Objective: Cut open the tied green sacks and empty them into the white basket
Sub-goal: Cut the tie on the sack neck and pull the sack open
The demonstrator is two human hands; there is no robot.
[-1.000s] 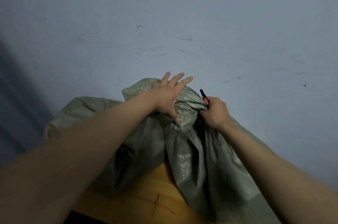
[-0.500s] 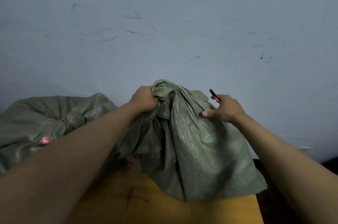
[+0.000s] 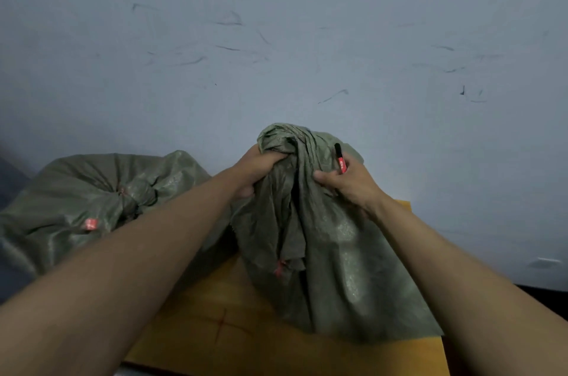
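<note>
Since the frame half a second earlier, the right hand (image 3: 350, 188) was seen shifted inward onto the gathered neck, its thumb now pressed into the folds, and the bunched top was drawn slightly higher. The crumpled green woven-plastic sack (image 3: 322, 240) was held upright over the yellow-orange wooden tabletop (image 3: 246, 342), its lower edge draped on the board. A small red tie (image 3: 279, 268) was noted hanging from a fold on the sack's front. The left hand (image 3: 256, 171) was found clenched on the bunched top of the sack, fingers curled tightly into the fabric. The right hand's fingers were curled round the sack's neck from the other side, and a slim black tool with a red band (image 3: 340, 160) was kept pinched in the same hand, its black tip pointed upward against the fabric. Whether a blade was exposed could not be told.

A second full green woven sack (image 3: 92, 191) was recorded to the left, well apart from the hands, its mouth gathered and tied; a small red label (image 3: 91, 224) was seen on its side. A faint red cross mark (image 3: 222, 326) was observed on the tabletop, near the front. A pale grey-blue scuffed wall (image 3: 276, 37) was noted behind everything, marked with thin dark streaks.
</note>
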